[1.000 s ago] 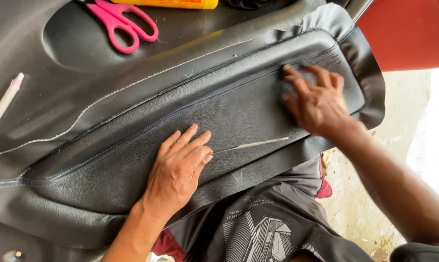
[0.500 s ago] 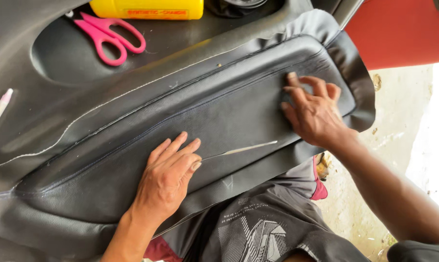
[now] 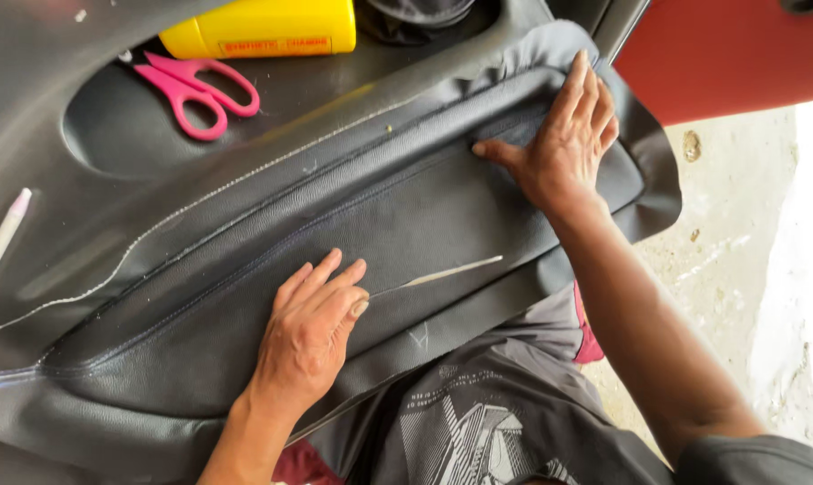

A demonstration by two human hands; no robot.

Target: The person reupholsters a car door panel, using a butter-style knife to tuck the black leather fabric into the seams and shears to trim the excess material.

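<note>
Black leatherette, a long padded panel cover (image 3: 352, 242) with a stitched seam along its length, lay stretched across the dark moulded panel (image 3: 56, 45) in front of me. My left hand (image 3: 312, 332) rested flat on its near middle, fingers spread and open, gripping nothing, with my fingertips just beside a thin pale chalk stroke (image 3: 451, 271) on the material. My right hand (image 3: 563, 148) was also open, palm down, pressing the far right end of the cover where the edge curled up against the panel.

Compared with a second before, my right hand had slid farther along toward the far right corner, fingers now pointing away from me instead of lying across the pad, and my view had dropped closer. My left hand had barely shifted. I judged that the smoothing had moved on to the cover's far end, while the middle stayed pinned.

An oval recess (image 3: 128, 144) in the panel, at the far left, held pink-handled scissors (image 3: 200, 90), lying flat. Beyond it, a yellow plastic can (image 3: 263, 27) lay on its side, partly cut off by the frame. A white marker (image 3: 2, 238) lay on the panel at the left edge, outside the recess.
</note>
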